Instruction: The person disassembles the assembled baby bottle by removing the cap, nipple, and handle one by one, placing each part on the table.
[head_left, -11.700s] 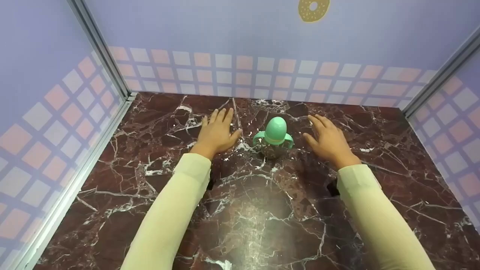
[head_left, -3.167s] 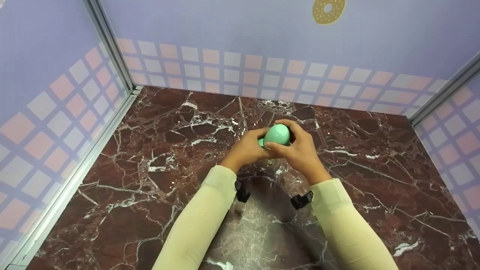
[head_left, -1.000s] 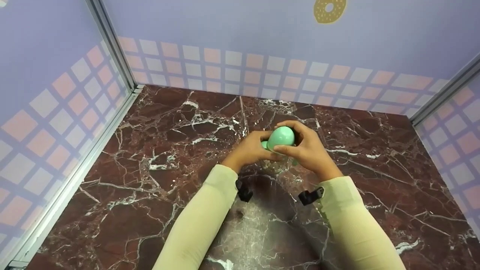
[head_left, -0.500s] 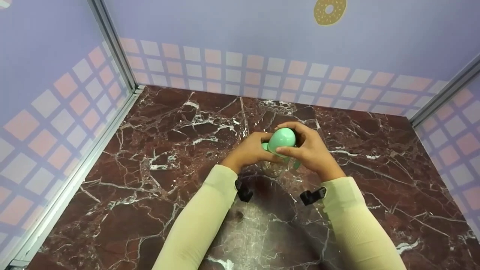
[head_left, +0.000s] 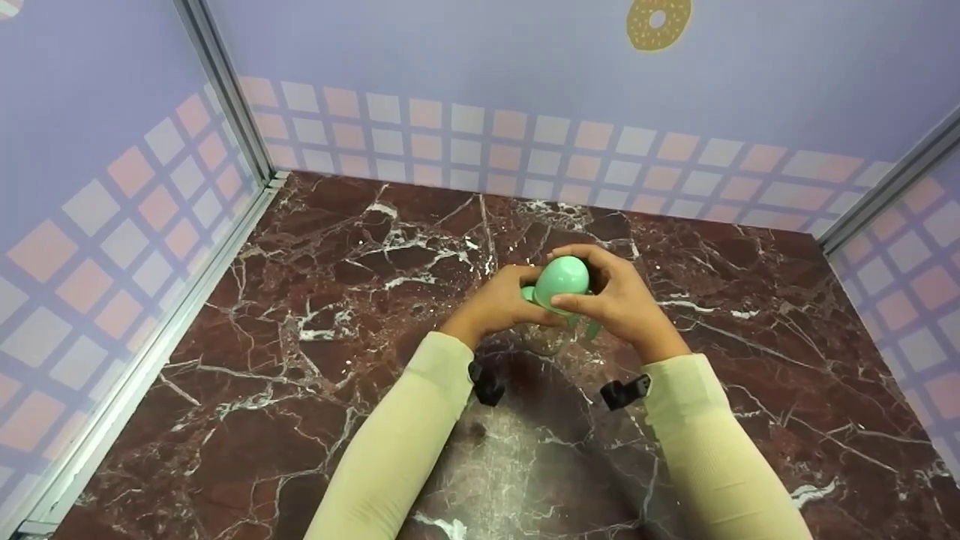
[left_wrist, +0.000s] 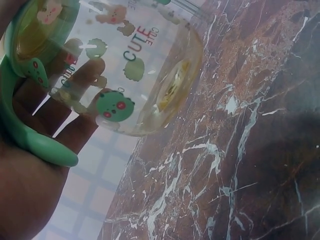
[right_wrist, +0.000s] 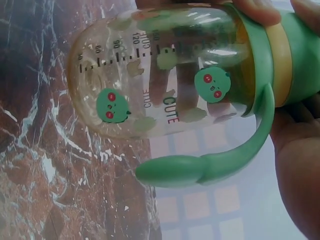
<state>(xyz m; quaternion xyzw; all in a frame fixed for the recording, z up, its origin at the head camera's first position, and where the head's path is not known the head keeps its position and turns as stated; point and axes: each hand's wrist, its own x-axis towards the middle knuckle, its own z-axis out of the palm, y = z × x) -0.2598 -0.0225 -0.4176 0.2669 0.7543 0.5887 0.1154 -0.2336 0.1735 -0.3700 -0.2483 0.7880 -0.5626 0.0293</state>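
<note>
Marble-patterned tabletop (head_left: pixel 225 337): the bottle is held over its middle; whether the base touches cannot be told.
Right hand (head_left: pixel 619 296): fingers and thumb are curled round the cap, with no slack seen.
Left hand (head_left: pixel 502 301): the bottle's body is gripped beside 1 handle.
Bottle (right_wrist: pixel 170 60): clear and judged light, stiff, probably plastic; best steadied round its upper body, as the smooth wall may slip.
Cap (head_left: pixel 564 277): a glossy dome, likely slippery; best pinched low on its sides.
Handles (right_wrist: pixel 220 167): 2 are seen, judged firm and useful against twisting.
</note>
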